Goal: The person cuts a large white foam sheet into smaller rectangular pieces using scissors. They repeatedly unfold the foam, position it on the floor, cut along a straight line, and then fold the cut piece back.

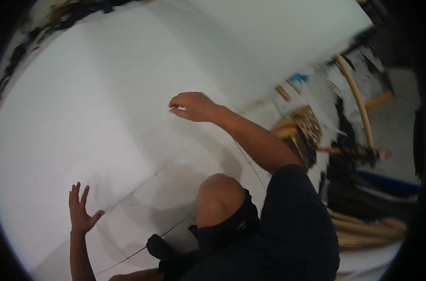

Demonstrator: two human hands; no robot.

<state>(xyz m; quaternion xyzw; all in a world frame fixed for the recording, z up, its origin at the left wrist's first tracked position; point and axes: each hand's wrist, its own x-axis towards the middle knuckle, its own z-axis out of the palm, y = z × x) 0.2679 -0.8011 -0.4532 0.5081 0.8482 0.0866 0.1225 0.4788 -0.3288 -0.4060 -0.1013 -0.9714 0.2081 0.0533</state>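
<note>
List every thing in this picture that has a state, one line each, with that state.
Left hand: open, fingers spread, flat on the white sheet.
Right hand: closed, pinching a small white piece against the sheet.
White sheet: lying flat, spread over the tiled floor.
Knee: bent, bare.
Long sticks: leaning or lying at the right side.

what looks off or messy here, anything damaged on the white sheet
No damage shows on the white sheet: it looks smooth, crossed only by thin dark lines near the knee. The left hand lies flat on it; the right hand pinches something small and white. The one mess is the jumbled pile of bamboo poles at right.
</note>
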